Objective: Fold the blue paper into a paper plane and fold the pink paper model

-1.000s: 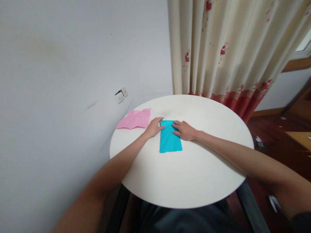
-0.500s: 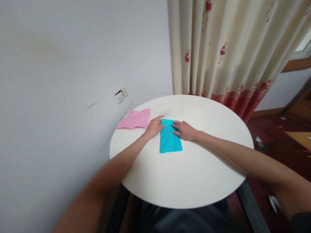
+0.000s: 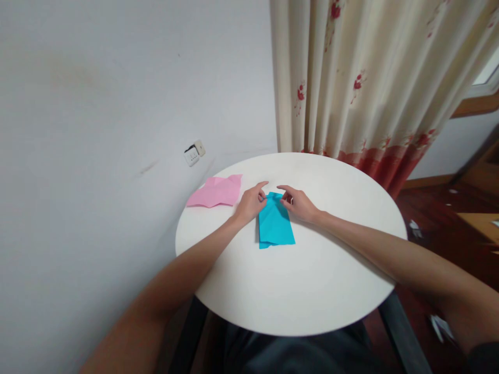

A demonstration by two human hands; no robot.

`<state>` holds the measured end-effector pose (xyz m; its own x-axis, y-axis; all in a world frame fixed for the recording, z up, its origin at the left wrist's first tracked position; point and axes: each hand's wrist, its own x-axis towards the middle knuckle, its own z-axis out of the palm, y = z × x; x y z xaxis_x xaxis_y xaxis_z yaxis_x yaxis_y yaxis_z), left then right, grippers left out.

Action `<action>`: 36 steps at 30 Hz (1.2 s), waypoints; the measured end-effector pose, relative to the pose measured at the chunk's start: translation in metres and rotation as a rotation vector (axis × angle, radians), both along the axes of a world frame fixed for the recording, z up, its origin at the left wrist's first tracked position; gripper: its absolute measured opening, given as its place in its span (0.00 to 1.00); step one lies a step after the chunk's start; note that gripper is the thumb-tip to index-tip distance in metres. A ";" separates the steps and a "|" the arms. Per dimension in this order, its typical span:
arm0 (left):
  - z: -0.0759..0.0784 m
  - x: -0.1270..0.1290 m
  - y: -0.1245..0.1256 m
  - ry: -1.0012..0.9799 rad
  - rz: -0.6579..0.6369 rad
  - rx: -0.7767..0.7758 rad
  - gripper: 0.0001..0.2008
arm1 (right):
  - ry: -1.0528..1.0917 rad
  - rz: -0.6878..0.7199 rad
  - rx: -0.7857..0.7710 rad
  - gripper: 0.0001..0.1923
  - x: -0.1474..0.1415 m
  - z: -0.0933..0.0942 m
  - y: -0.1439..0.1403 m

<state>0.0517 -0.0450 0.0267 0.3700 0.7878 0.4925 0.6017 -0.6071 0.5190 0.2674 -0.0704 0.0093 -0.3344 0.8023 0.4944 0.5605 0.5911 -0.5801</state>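
A folded blue paper (image 3: 275,227) lies near the middle of the round white table (image 3: 312,280). My left hand (image 3: 251,202) pinches its far left corner between thumb and fingers. My right hand (image 3: 299,202) pinches the far right corner. The far edge of the paper is lifted a little off the table, while the near edge rests on it. A creased pink paper (image 3: 216,191) lies flat to the left, just beside my left hand and apart from it.
A white wall with a socket (image 3: 194,152) stands on the left, close to the table's edge. A cream curtain with red flowers (image 3: 362,78) hangs behind the table. Wooden floor (image 3: 444,218) with scraps of paper is on the right.
Both hands have gone from pressing flat on the blue paper to pinching its far corners. The far edge has lifted, and the sheet now looks narrower at the far end.
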 end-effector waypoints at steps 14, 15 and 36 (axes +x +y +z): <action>0.005 0.015 -0.019 -0.222 -0.194 -0.007 0.21 | 0.213 0.090 -0.090 0.09 0.000 0.004 0.005; 0.005 0.016 -0.019 -0.270 -0.185 -0.014 0.19 | 0.272 0.098 -0.135 0.09 0.001 0.005 0.006; -0.013 0.008 -0.008 0.386 -0.223 -0.005 0.17 | 0.313 0.169 -0.773 0.22 0.066 0.021 0.028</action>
<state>0.0593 -0.0529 0.0132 0.6868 0.6701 0.2814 0.6070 -0.7418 0.2852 0.3331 -0.0424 0.0302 -0.4192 0.9041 -0.0826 0.2466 0.0258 -0.9688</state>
